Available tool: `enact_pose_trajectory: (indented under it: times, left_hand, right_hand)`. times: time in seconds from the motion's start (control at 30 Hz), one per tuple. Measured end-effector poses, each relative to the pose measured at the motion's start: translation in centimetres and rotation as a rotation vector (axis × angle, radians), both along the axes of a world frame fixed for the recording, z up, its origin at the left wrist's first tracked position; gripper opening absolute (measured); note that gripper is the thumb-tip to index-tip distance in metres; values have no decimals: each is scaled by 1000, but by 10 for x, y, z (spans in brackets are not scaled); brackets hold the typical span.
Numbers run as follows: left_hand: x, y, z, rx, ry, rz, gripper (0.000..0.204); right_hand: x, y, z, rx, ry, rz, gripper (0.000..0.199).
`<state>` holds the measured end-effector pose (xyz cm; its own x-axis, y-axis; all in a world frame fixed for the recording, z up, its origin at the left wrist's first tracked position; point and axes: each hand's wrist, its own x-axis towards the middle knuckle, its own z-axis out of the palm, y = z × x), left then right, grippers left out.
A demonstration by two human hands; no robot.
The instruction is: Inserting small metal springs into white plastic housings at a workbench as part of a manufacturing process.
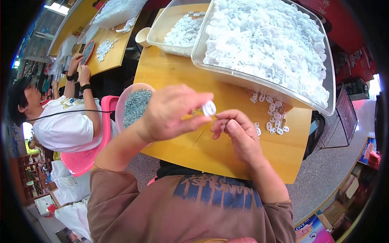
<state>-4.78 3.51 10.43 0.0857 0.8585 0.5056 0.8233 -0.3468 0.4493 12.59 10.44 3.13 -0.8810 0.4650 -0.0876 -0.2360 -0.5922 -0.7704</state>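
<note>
Between the thumb and fingers of my left hand [168,113] is a small white oval plastic piece [209,108] with holes in it. My right hand [241,137] is closed in a pinch just right of the piece. Whatever its fingertips hold, if anything, is too small to make out. Left of my left hand stands a pale round basin [118,111] full of small silvery metal parts [136,106], which look like screws. Similar white pieces [277,117] lie loose on the yellow table [227,160], beyond and to the right of my right hand.
A large clear tub [259,77] heaped with white pieces fills the table's far right. Beside it are a smaller clear tub [172,48] and a cream cup [142,37]. At the left, a person [67,123] on a pink chair [77,162] works at another table [111,62].
</note>
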Motion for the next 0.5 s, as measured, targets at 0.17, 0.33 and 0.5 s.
enact_pose_trajectory:
  times: [0.17,0.33,0.5]
  left_hand:
    - [2,-12,-24,1,128,-101,35]
    - [3,-14,-31,-118,95,-178,42]
    - [-28,12,-8,-32,80,-42,25]
  right_hand:
    - [-2,-4,-2,-27,26,97,20]
    - [-5,-1,-8,-102,-45,108,15]
    - [-5,5,-6,-130,-100,66,12]
